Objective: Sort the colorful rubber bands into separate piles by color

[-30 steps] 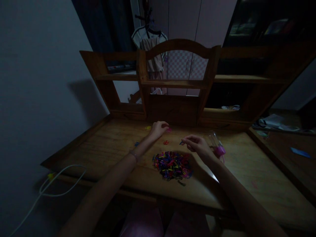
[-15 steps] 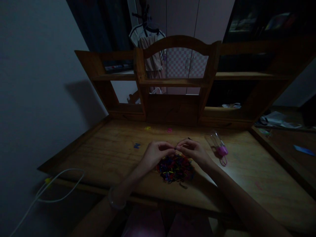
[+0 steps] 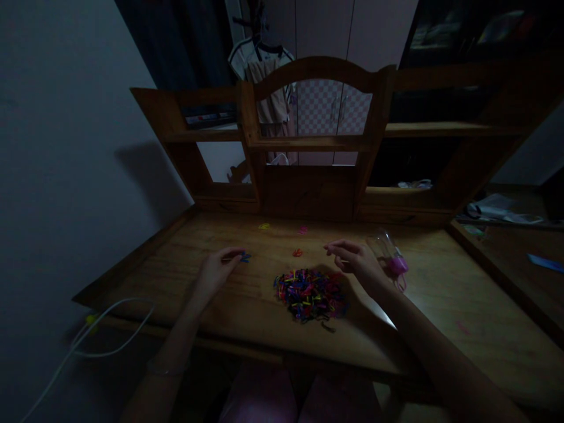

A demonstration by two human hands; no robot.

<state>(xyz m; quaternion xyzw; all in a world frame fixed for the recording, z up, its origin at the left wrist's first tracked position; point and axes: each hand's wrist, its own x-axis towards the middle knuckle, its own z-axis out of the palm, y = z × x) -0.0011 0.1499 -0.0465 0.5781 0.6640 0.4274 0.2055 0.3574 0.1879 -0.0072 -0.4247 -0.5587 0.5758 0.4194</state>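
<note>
A pile of small multicoloured elastic bands (image 3: 311,294) lies on the wooden desk (image 3: 247,299) in front of me. My left hand (image 3: 218,270) reaches out to the left, its fingertips pinched right at a small blue band (image 3: 245,257) on the desk. My right hand (image 3: 355,261) hovers just right of the pile, fingers loosely curled with thumb and forefinger close together; nothing shows between them. Single bands lie apart: a red one (image 3: 297,253), a pink one (image 3: 302,230) and a yellow one (image 3: 264,226).
A clear tube with a pink cap (image 3: 390,258) lies on its side right of my right hand. A wooden shelf hutch (image 3: 308,141) stands at the desk's back. A white cable (image 3: 101,332) hangs off the left edge. Papers (image 3: 497,208) sit far right.
My hands were together over the pile half a second ago. The left has since swung out left to the blue band, and the right has drawn back to the right.
</note>
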